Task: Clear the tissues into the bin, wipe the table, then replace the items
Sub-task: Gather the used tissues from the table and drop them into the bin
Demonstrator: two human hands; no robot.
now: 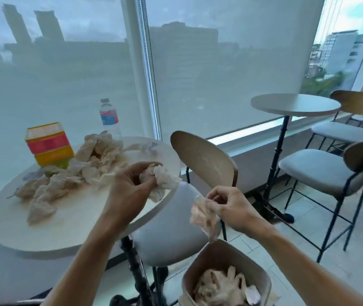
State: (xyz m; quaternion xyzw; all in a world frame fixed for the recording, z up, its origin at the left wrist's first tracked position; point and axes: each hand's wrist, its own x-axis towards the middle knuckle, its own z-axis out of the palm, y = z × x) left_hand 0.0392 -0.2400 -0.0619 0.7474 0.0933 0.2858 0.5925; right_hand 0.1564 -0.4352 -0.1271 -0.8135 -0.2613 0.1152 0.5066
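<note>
Clearing under way: right hand pinches a tissue above the part-filled bin; left hand grasps another at the worktop edge. Many tissues remain; wiping not begun.

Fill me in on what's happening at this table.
A person is clearing used tissues off the round table. The left hand grips a crumpled tissue at the table's edge, while the right hand pinches another tissue above the bin, which already holds several. A pile of tissues remains on the table beside a colourful box and a water bottle. No wiping yet.
</note>
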